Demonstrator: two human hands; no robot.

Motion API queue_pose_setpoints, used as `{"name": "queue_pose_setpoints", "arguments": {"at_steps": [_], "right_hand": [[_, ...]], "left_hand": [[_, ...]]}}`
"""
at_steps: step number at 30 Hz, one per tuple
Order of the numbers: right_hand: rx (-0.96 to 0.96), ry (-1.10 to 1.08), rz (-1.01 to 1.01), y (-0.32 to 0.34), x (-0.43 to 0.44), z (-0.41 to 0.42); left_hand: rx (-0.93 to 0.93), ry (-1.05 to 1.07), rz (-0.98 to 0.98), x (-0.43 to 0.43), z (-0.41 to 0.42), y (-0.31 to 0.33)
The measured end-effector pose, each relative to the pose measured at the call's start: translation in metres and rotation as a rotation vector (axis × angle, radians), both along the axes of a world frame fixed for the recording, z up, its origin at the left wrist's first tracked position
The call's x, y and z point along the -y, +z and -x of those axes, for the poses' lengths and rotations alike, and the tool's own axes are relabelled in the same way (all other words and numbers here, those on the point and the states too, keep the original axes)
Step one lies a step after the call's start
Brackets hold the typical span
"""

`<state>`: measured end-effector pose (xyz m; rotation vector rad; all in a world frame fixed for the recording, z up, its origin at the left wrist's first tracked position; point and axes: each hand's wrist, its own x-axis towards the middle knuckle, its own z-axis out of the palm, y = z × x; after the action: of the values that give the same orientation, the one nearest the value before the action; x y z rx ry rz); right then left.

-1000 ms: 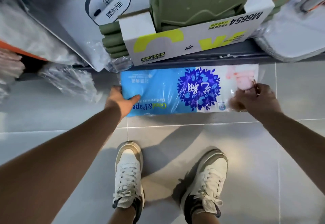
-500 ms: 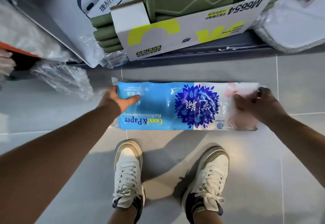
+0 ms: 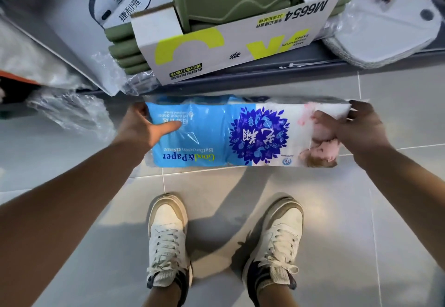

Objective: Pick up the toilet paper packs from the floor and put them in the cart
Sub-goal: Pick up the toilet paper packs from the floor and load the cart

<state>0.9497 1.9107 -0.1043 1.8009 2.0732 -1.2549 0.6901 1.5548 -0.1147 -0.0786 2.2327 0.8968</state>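
Toilet paper pack [image 3: 216,135] lies crosswise low over the floor [image 3: 216,210], just near of the shelf [image 3: 265,75] — lifted or nearly so, I judge, the cart out of view — your left hand [image 3: 142,128] and right hand [image 3: 356,128] each gripping an end, thumbs on top.

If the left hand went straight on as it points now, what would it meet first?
The left hand holds the toilet paper pack; past it, probably the white box, though depth is unclear.

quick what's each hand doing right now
Left hand: grips the blue end of the toilet paper pack.
Right hand: grips the white end of the same pack.
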Motion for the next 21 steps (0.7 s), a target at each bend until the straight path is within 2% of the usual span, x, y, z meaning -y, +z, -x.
{"name": "queue_pose_setpoints", "arguments": {"at_steps": [5,8,11,13,15,21], "right_hand": [[-0.081,-0.020,-0.036,0.030,0.025,-0.012],[-0.026,0.006,-0.021,0.032,0.046,-0.045],[0.145,0.179,-0.041,0.031,0.058,-0.069],[0.238,0.310,0.004,0.031,0.062,-0.074],[0.329,0.421,0.011,0.036,0.071,-0.074],[0.413,0.785,-0.305,0.028,0.071,-0.062]], "left_hand": [[-0.016,0.021,-0.125,0.013,-0.022,0.008],[-0.097,-0.087,0.030,0.025,-0.052,0.022],[-0.200,-0.314,0.158,0.031,-0.075,0.033],[-0.293,-0.549,0.191,0.028,-0.084,0.039],[-0.261,-0.698,0.294,0.021,-0.088,0.044],[-0.271,-0.811,0.483,-0.001,-0.089,0.041]]}}
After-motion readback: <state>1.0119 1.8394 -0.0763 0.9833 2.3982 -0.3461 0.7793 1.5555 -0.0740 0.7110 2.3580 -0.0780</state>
